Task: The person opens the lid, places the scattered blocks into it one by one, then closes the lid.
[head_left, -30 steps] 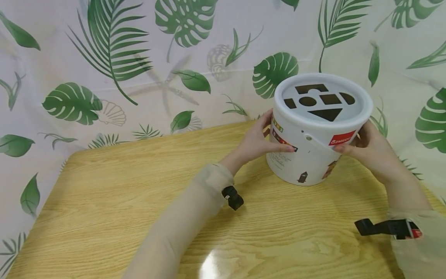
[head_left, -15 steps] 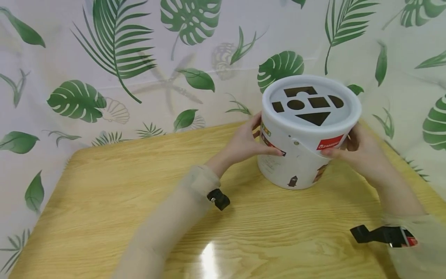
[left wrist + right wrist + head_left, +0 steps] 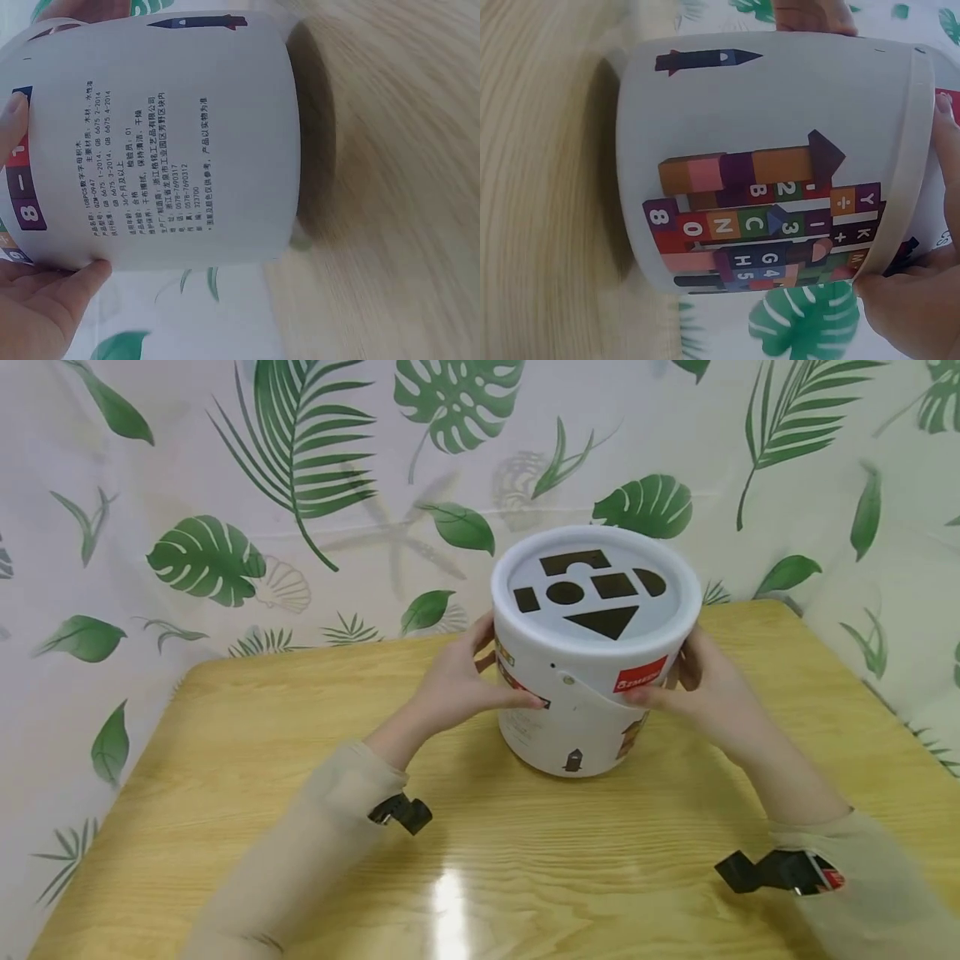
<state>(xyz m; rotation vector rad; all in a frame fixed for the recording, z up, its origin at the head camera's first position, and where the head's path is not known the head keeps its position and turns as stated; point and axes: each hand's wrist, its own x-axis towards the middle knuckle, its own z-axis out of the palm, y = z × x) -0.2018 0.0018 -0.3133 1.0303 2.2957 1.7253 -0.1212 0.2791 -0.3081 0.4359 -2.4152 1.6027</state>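
A white plastic bucket (image 3: 540, 743) stands upright over the table, right of the middle in the head view. Its lid (image 3: 532, 627) has several dark shaped holes: a triangle, a circle, rectangles and an arch among them. My left hand (image 3: 461, 685) grips its left side, thumb across the front. On the opposite side my right hand (image 3: 712, 702) holds it, the thumb near the red label (image 3: 640, 675). Small print covers the bucket wall (image 3: 240, 150) in the left wrist view. Coloured letter blocks are pictured on the wall (image 3: 750, 112) in the right wrist view.
The wood-grain table (image 3: 285, 735) spreads out around the bucket, with a bright light reflection near its front. Behind it hangs a white cloth (image 3: 360, 585) printed with green leaves. Dark wrist cameras (image 3: 401, 812) are strapped on both beige sleeves.
Both hands have shifted the bucket to the left and a little nearer, keeping their grip on it. The head view has turned slightly left.
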